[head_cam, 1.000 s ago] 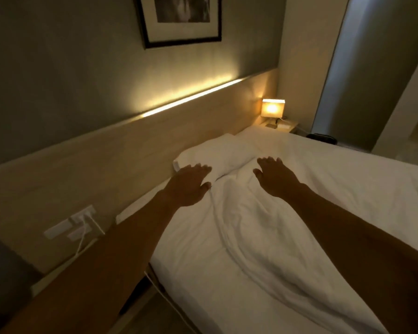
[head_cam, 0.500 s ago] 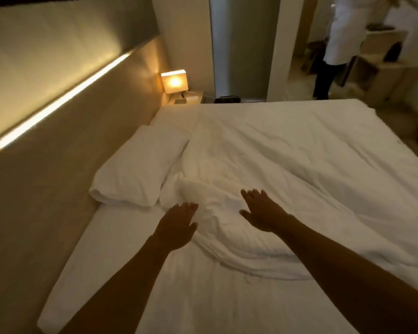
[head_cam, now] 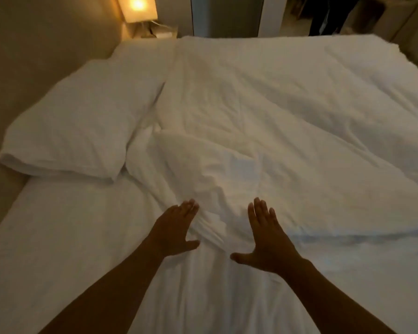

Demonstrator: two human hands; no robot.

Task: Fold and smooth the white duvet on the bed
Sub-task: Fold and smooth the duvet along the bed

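We have both hands extended flat over the near part of the bed [head_cam: 58, 237]. The left hand [head_cam: 173, 231] lies palm down with straight fingers at the edge of a bunched ridge of the white duvet [head_cam: 287, 131]; the right hand [head_cam: 267, 239] is likewise flat, thumb spread, just beside the same ridge. Neither grip has hold of any fabric: fingers are fully extended and pinch nothing. Whether the palms press the cloth or hover just above it is hard to tell, as the frame is motion-blurred.

The duvet covers the bed ahead of and to the right of both hands, with its rumpled corner between and just beyond the fingertips. A pillow [head_cam: 77, 131] lies ahead of the left hand, touching the duvet's crumpled edge. A lit lamp [head_cam: 139, 7] stands far ahead, well apart.

Risks, in our judgement:
- Pushing flat-handed may drive the bunched folds forward into the pillow rather than flattening them.
- Uneven pressure between hands may skew the fold line.
- Sliding palms may drag the sheet beneath.
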